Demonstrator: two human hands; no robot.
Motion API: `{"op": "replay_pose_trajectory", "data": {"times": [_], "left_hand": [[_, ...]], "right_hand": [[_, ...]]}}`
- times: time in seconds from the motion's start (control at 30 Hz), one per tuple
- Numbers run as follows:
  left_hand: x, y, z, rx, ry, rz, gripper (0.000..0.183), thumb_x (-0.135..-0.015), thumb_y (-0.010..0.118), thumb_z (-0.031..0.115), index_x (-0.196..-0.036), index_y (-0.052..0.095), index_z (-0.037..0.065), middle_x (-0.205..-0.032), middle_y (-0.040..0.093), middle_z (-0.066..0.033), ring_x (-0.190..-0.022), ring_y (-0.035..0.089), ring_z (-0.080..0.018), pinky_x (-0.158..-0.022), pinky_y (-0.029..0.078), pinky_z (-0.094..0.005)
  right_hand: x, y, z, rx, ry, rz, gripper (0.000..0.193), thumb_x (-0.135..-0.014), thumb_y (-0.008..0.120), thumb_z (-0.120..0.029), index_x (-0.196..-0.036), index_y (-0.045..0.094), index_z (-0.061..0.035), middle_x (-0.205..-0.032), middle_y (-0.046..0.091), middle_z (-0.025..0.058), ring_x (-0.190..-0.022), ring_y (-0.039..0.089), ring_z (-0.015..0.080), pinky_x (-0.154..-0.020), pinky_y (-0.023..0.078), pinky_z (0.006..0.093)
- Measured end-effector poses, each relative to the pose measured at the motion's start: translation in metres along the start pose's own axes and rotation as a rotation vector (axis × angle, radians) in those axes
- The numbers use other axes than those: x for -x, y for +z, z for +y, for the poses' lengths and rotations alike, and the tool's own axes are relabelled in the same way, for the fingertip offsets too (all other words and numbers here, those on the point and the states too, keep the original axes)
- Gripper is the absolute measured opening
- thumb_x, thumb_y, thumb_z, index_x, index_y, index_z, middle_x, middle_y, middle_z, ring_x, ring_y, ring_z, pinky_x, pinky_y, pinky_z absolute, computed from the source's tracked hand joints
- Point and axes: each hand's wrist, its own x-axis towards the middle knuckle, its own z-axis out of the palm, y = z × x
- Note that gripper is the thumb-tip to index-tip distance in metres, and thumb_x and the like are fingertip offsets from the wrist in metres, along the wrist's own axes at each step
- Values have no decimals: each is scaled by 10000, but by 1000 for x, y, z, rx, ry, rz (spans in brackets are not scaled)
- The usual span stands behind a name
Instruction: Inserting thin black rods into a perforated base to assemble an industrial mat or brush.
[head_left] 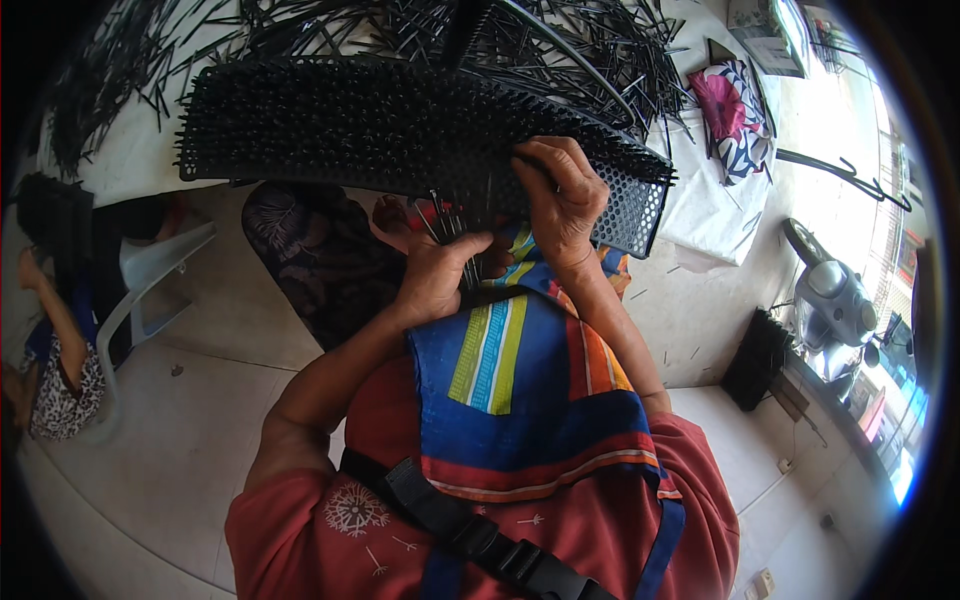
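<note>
A long black perforated panel (632, 222) lies across in front of me, its near edge above my lap. Dense rows of black sticks (330, 115) stand up from most of its holes, while bare holes show at the right end. My left hand (437, 272) is closed around a small bundle of thin dark sticks (440, 218), just below the panel's near edge. Over the panel, beside the edge of the filled rows, my right hand (568, 195) is bent in a pinch. What its fingertips hold, if anything, is hidden.
Loose black sticks (570, 60) lie heaped on the white-covered table (125, 165) behind the panel. A floral cloth bundle (735, 115) sits at the right. Another person (70, 350) is by a pale plastic chair (165, 265) at left. A scooter (838, 295) stands at far right.
</note>
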Motion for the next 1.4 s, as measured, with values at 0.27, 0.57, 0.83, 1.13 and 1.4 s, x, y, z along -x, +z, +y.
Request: {"op": "replay_pose_trajectory", "data": {"times": [0.27,0.57,0.83,1.13,1.4], "left_hand": [[-8,-5,-3,17,-30,20,210,-864,602,30,-1072,623,2,-925,669,-112,-774,668,-195,-644,550,-305],[-10,-6,-7,66,20,-53,198,-865,600,20,-1060,628,3,-887,676,-103,-721,670,-187,-615,554,-303],[-6,-3,-6,-3,-53,-133,244,-882,575,11,-1126,579,22,-935,663,-128,-779,671,-208,-693,580,-328],[-4,3,-9,17,-116,-56,207,-892,596,57,-1081,630,-19,-913,690,-157,-777,696,-232,-688,596,-348],[-11,1,-14,-50,-149,-11,226,-928,568,93,-1139,604,21,-928,670,-89,-821,665,-188,-691,556,-308]], "right_hand": [[-2,5,1,89,-36,35,178,-721,725,23,-881,696,-48,-832,631,84,-711,650,227,-638,516,297],[4,-13,-14,132,238,-212,110,-726,736,-70,-811,689,-18,-741,647,106,-625,657,234,-568,509,303],[15,-23,-13,-305,707,-347,111,-771,711,-62,-783,685,45,-685,673,72,-635,609,86,-563,478,253],[14,-37,-6,-438,824,-269,53,-812,682,-29,-850,689,8,-683,625,-5,-596,514,40,-519,391,209],[12,-30,1,-364,383,192,83,-792,692,44,-862,678,1,-767,619,-9,-676,529,48,-602,407,186]]}}
